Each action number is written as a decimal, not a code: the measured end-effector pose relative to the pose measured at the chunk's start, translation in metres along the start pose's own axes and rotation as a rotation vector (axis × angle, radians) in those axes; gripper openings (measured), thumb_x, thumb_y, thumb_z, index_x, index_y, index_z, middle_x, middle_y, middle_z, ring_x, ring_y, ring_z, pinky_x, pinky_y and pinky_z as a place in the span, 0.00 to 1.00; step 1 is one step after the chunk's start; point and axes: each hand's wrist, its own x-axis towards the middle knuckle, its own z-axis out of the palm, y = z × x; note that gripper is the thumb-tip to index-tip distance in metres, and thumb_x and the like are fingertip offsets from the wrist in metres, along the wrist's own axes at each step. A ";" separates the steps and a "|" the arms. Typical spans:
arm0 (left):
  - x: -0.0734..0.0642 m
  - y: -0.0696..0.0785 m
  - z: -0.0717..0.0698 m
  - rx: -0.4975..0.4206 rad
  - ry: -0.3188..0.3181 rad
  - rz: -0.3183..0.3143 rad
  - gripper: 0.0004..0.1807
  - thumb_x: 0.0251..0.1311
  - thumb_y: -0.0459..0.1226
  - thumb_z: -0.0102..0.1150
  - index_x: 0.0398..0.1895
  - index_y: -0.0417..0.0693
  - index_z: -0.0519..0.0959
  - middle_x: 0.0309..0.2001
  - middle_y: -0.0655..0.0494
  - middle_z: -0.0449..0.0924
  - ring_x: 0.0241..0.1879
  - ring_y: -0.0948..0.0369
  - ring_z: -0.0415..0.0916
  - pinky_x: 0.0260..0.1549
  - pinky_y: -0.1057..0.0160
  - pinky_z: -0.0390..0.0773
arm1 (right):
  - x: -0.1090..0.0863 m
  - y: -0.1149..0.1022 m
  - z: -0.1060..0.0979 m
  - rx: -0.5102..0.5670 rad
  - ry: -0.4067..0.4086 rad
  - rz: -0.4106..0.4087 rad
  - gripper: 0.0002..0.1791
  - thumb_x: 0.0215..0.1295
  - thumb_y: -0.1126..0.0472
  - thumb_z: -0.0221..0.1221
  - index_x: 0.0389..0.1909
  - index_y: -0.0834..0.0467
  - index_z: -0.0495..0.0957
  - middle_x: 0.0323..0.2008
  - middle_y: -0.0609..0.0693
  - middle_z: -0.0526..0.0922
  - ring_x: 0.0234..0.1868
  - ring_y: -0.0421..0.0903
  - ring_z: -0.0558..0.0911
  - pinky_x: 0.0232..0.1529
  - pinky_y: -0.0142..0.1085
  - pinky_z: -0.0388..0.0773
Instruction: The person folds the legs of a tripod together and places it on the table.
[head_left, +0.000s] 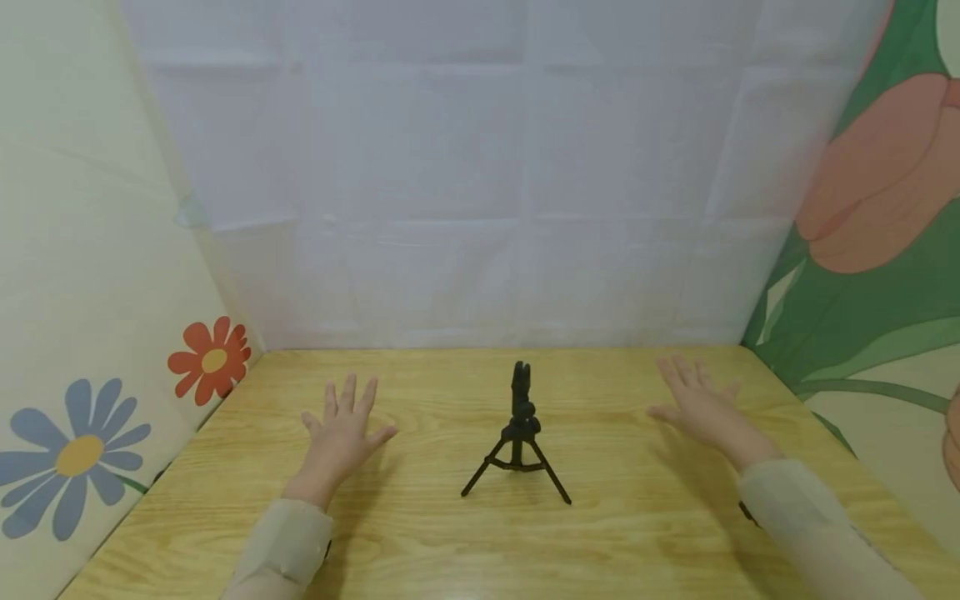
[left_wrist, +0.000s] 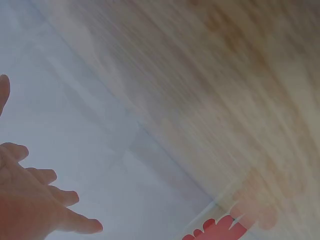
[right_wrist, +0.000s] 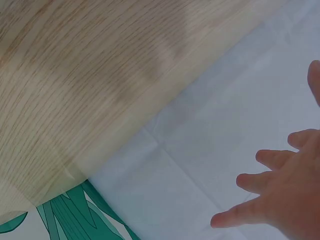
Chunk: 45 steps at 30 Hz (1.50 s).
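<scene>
A small black tripod (head_left: 517, 433) stands upright on the wooden table, its legs spread and a clamp-like head on top. To its left, my left hand (head_left: 341, 437) is held over the table with fingers spread and nothing in them. My right hand (head_left: 701, 408) is on the other side of the tripod, fingers likewise spread and holding nothing. Both hands are apart from the tripod. In the left wrist view the left hand (left_wrist: 30, 200) shows its splayed fingers, and the right wrist view shows the right hand (right_wrist: 285, 190) the same way.
The wooden table (head_left: 420, 533) reaches back to a creased white sheet (head_left: 465, 167). A cream wall covering with flowers (head_left: 78, 457) borders the left side. On the right is a green covering with large pink petals (head_left: 885, 175).
</scene>
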 end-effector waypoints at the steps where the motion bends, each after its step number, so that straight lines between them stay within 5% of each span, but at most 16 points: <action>1: 0.000 0.000 0.000 -0.001 0.002 0.002 0.45 0.65 0.48 0.59 0.75 0.38 0.48 0.73 0.28 0.36 0.69 0.27 0.29 0.49 0.17 0.35 | 0.000 -0.001 0.000 0.002 0.005 -0.002 0.50 0.67 0.39 0.55 0.74 0.66 0.44 0.71 0.75 0.42 0.68 0.79 0.39 0.48 0.81 0.28; 13: -0.003 0.007 0.001 0.011 0.033 0.045 0.43 0.64 0.49 0.59 0.74 0.37 0.52 0.72 0.28 0.46 0.68 0.27 0.36 0.50 0.17 0.40 | -0.006 -0.009 0.002 0.057 0.009 -0.026 0.48 0.68 0.44 0.57 0.74 0.68 0.45 0.70 0.77 0.43 0.67 0.81 0.40 0.47 0.82 0.29; 24: -0.007 0.012 -0.006 -0.125 -0.006 0.045 0.43 0.66 0.48 0.58 0.75 0.38 0.49 0.72 0.29 0.47 0.69 0.28 0.36 0.51 0.18 0.39 | -0.010 -0.016 -0.001 0.077 0.021 -0.024 0.47 0.68 0.44 0.57 0.73 0.69 0.47 0.70 0.75 0.45 0.67 0.79 0.42 0.50 0.81 0.33; 32: -0.014 0.017 -0.003 -0.266 0.002 0.106 0.39 0.65 0.41 0.61 0.71 0.31 0.56 0.67 0.28 0.59 0.65 0.32 0.56 0.58 0.30 0.56 | -0.012 -0.027 -0.002 0.112 0.069 -0.043 0.43 0.68 0.49 0.59 0.72 0.70 0.51 0.69 0.74 0.53 0.67 0.78 0.49 0.50 0.81 0.39; 45: -0.022 0.036 0.003 -0.437 -0.135 0.034 0.38 0.63 0.35 0.61 0.72 0.33 0.56 0.67 0.29 0.60 0.66 0.33 0.56 0.60 0.35 0.59 | -0.016 -0.041 0.001 0.182 0.158 -0.106 0.38 0.70 0.55 0.58 0.70 0.73 0.54 0.67 0.74 0.60 0.66 0.72 0.59 0.61 0.68 0.54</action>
